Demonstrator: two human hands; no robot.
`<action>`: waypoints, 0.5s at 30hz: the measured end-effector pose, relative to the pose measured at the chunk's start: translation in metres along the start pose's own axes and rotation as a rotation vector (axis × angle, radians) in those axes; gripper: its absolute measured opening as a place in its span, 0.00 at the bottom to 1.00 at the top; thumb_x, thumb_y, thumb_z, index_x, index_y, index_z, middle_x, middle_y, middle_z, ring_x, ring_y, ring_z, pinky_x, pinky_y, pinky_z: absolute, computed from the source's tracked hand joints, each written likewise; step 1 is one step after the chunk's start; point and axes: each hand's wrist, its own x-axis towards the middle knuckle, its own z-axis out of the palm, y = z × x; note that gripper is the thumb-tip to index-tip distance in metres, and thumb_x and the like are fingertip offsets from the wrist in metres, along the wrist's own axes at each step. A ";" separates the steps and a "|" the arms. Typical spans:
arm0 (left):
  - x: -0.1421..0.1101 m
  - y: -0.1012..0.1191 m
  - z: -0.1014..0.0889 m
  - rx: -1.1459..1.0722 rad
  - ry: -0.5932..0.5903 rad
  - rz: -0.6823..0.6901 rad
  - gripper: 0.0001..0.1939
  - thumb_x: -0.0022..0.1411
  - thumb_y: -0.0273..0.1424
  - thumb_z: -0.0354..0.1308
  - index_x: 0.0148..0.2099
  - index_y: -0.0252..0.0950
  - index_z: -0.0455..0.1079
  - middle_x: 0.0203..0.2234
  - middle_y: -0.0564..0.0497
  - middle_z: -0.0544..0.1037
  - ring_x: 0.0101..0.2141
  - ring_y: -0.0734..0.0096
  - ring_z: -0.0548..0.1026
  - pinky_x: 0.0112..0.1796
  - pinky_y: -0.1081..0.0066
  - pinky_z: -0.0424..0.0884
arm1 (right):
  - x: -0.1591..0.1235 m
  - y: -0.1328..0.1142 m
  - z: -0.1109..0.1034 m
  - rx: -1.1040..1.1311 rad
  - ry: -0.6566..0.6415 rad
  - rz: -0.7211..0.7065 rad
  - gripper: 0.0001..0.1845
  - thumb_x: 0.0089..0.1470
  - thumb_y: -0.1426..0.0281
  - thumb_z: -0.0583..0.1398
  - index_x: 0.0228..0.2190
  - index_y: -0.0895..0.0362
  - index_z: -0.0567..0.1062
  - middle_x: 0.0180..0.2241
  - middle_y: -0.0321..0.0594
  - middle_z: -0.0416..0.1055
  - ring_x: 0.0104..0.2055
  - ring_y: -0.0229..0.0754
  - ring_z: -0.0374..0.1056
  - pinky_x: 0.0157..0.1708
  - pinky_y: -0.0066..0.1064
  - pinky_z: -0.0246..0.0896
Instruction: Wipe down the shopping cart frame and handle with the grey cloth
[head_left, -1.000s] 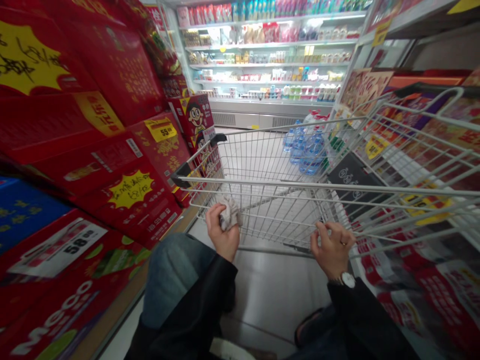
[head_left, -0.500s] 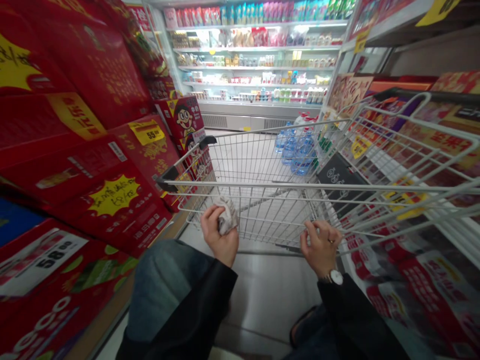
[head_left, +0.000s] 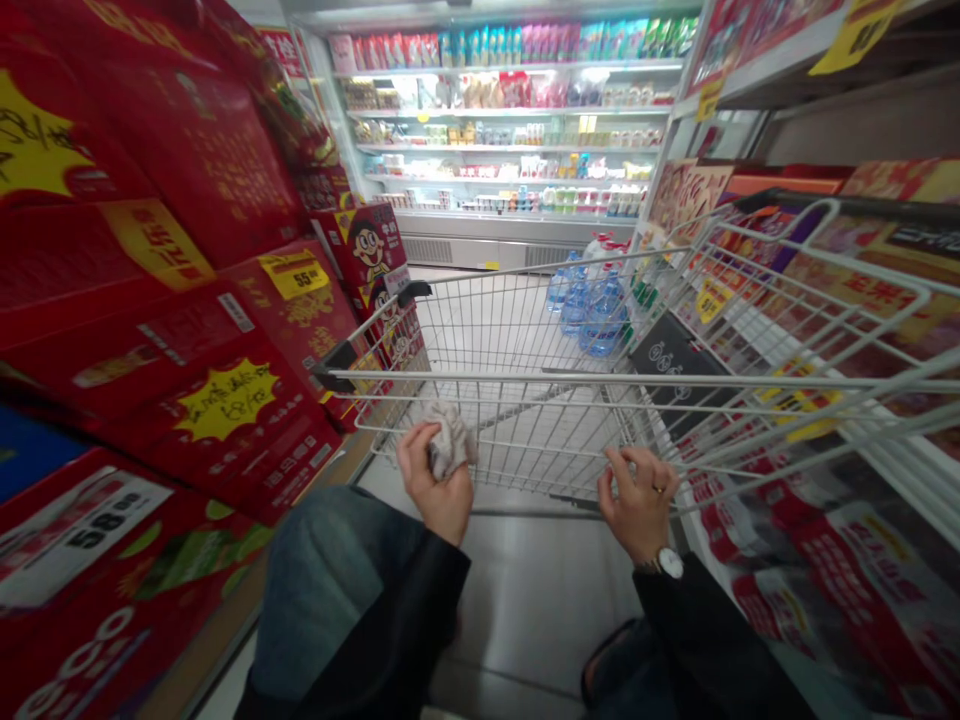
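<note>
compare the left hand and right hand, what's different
The left hand clutches a crumpled tissue, while the right hand has no tissue, its fingers curling at the wires of the shopping cart. The right hand wears a ring and wristwatch; the left hand shows neither. Both emerge from black sleeves.

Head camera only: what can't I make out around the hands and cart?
Head view:
- Crumpled pale cloth or tissue: left hand covers part; material too blurred to tell.
- Water bottles: shopping cart mesh crosses them; labels too small, inside or beyond it unclear.
- Far chiller shelf goods: too small to read.
</note>
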 end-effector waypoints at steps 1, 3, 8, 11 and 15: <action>-0.009 0.005 0.002 -0.034 -0.058 -0.010 0.19 0.56 0.25 0.63 0.51 0.41 0.72 0.49 0.46 0.72 0.52 0.60 0.73 0.56 0.58 0.69 | -0.001 -0.004 -0.002 0.038 0.014 0.031 0.21 0.57 0.75 0.59 0.52 0.56 0.74 0.47 0.49 0.71 0.54 0.53 0.64 0.55 0.49 0.56; -0.023 0.015 0.004 -0.113 -0.161 -0.066 0.17 0.58 0.26 0.63 0.50 0.42 0.73 0.49 0.46 0.74 0.53 0.60 0.73 0.58 0.58 0.68 | -0.003 -0.017 -0.007 0.150 0.033 0.084 0.23 0.58 0.74 0.58 0.56 0.57 0.71 0.48 0.51 0.71 0.54 0.53 0.65 0.54 0.49 0.59; -0.030 0.026 -0.010 -0.456 -0.392 -0.595 0.23 0.57 0.37 0.68 0.55 0.43 0.73 0.49 0.47 0.79 0.51 0.58 0.77 0.55 0.58 0.73 | -0.008 -0.073 -0.022 0.726 -0.092 0.358 0.32 0.62 0.67 0.61 0.65 0.52 0.61 0.55 0.49 0.72 0.57 0.51 0.68 0.57 0.50 0.64; -0.028 0.026 -0.024 -0.689 -0.598 -0.931 0.25 0.54 0.43 0.70 0.52 0.39 0.75 0.45 0.45 0.82 0.46 0.57 0.80 0.49 0.59 0.76 | -0.007 -0.105 -0.025 1.229 -0.303 0.664 0.35 0.60 0.57 0.63 0.65 0.50 0.62 0.58 0.49 0.71 0.58 0.50 0.70 0.56 0.46 0.68; -0.031 0.015 -0.038 -0.743 -0.760 -0.948 0.22 0.56 0.44 0.68 0.50 0.38 0.77 0.43 0.43 0.81 0.45 0.55 0.80 0.50 0.57 0.75 | 0.001 -0.138 -0.026 1.536 -0.473 0.890 0.27 0.56 0.50 0.65 0.49 0.55 0.78 0.49 0.48 0.79 0.50 0.50 0.75 0.53 0.44 0.70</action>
